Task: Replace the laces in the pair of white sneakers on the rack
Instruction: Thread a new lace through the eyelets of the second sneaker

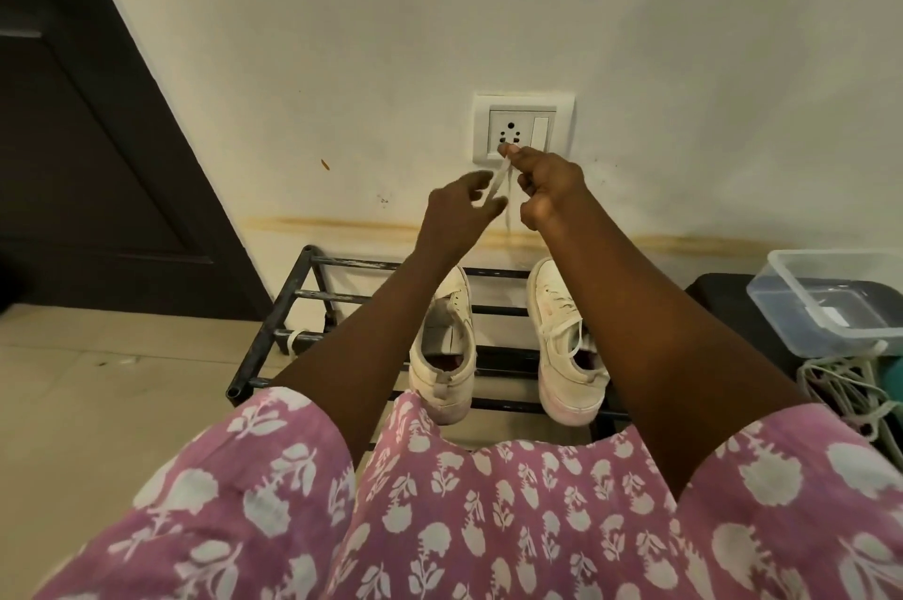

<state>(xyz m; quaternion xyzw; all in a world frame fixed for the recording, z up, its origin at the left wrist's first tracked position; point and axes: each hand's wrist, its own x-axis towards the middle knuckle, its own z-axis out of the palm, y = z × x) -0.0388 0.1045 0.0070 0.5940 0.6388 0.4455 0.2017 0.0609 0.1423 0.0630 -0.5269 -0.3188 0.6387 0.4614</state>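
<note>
Flat white fabric lace (499, 181): held up in front of the wall at 12 o'clock above the rack, doubled, one limp strand hanging free.
R hand (547, 181): thumb and forefinger pinch the lace top; other fingers curled in.
L hand (457, 213): fingers loosely bent, thumb and forefinger nipping the lace lower down.
L white canvas sneaker (442, 345): on rack, eyelets bare, tongue slack.
R white canvas sneaker (567, 340): just beside at 3 o'clock, laced, ends loose.
Black tubular metal rack (312, 296): paint chipped.
Rectangular white plastic wall socket (523, 130): behind the hands.
Clear plastic tub (830, 301): 3 o'clock of the rack, tangled pale cords (840, 384) below it.
Pink floral-print cotton garment (488, 502): 6 o'clock.
</note>
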